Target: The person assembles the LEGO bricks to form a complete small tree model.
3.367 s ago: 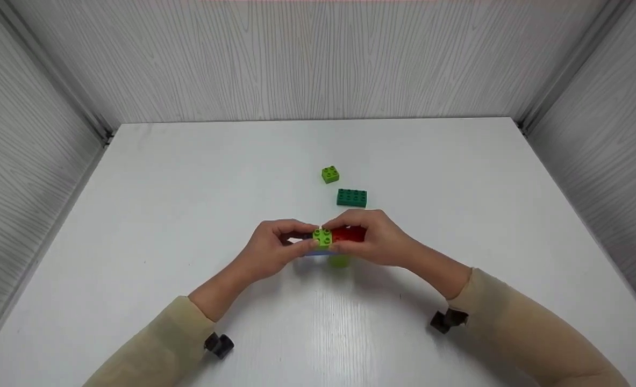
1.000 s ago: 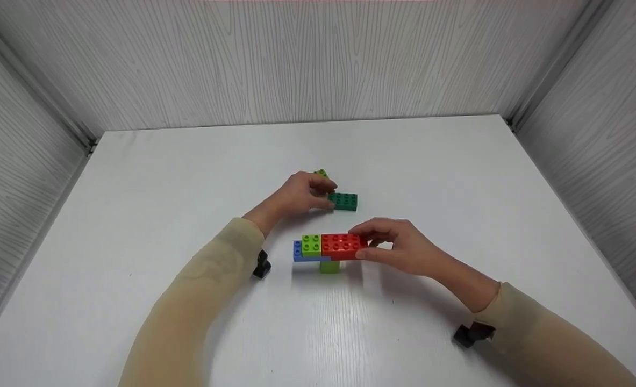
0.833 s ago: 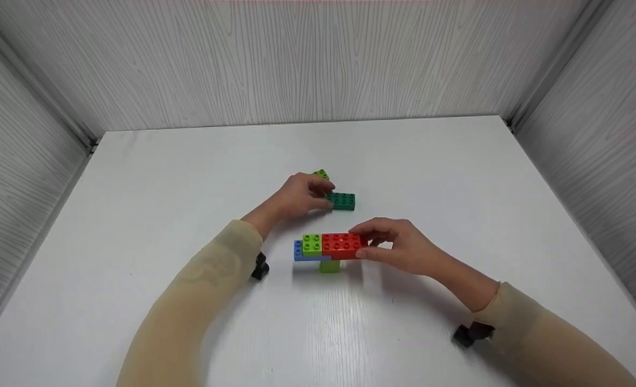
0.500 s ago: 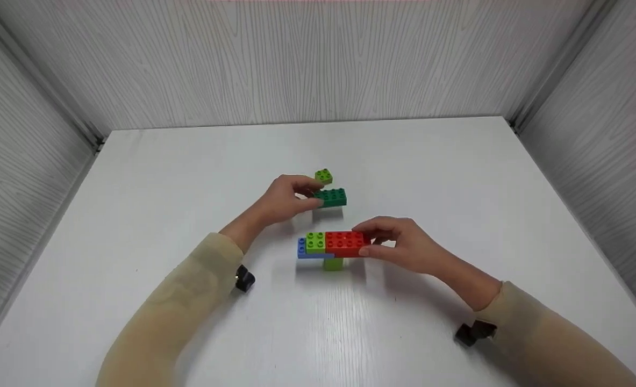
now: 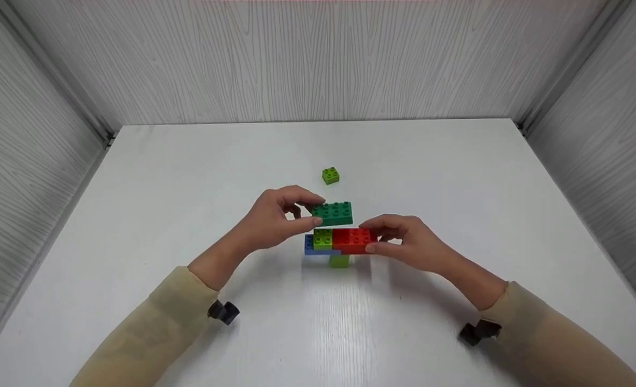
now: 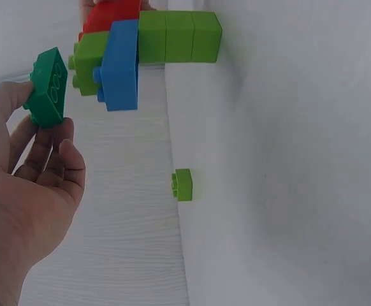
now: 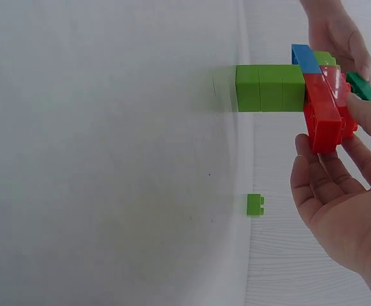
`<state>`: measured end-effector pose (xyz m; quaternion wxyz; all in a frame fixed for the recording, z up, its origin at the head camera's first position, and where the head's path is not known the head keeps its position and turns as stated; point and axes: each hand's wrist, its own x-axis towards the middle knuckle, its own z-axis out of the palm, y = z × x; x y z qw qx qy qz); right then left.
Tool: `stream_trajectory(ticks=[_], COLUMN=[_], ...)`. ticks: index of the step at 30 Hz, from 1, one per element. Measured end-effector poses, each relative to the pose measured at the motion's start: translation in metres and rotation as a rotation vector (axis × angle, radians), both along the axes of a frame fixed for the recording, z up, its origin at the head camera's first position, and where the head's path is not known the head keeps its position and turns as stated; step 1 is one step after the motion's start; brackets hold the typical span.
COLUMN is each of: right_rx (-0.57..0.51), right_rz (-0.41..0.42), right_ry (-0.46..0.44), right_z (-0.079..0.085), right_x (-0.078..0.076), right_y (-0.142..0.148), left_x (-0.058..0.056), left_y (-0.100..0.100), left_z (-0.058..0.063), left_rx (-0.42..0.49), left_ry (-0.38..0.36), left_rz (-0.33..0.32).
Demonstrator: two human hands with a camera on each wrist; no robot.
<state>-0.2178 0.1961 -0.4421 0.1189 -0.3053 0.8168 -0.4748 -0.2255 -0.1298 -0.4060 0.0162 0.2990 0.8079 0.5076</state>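
Observation:
My left hand (image 5: 269, 221) pinches a dark green toy building brick (image 5: 336, 214) by its left end, thumb in front and fingers behind. It is held up over the far side of a T-shaped brick build. That build stands on a column of light green bricks (image 6: 180, 37). Across its top lie a blue brick (image 6: 122, 70) and a red one, with a light green brick (image 5: 323, 240) and another red brick (image 5: 352, 242) above them. At the right end, my right hand (image 5: 417, 244) grips the red bricks between thumb and fingers.
A loose light green brick (image 5: 330, 176) lies on the white table (image 5: 199, 177) behind the build. Wood-grain panels (image 5: 318, 59) enclose the back and sides. A small black device (image 5: 223, 312) sits at each cuff.
My left hand left the build, took the dark green brick from the table and brought it up and toward me, over the build. My right hand shifted to the build's right end and stays there.

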Motion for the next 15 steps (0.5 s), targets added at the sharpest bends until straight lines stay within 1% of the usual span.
stream_trajectory(ticks=[3, 6, 10, 15], right_rx=[-0.014, -0.024, -0.046, -0.053], right_rz=[0.005, 0.008, 0.021, 0.024], right_ry=[0.003, 0.009, 0.022, 0.027], right_z=[0.000, 0.000, -0.001, -0.001], right_x=[0.000, 0.000, 0.000, -0.001], right_y=[0.000, 0.000, 0.000, -0.001], left_x=[0.008, 0.013, 0.016, 0.018], left_y=[0.005, 0.008, 0.009, 0.010], left_z=[0.001, -0.001, -0.004, -0.006], left_rx=[-0.001, -0.004, 0.004, -0.013], left_ry=[0.015, 0.025, 0.036, 0.053], left_rz=[-0.011, -0.010, -0.016, -0.019])
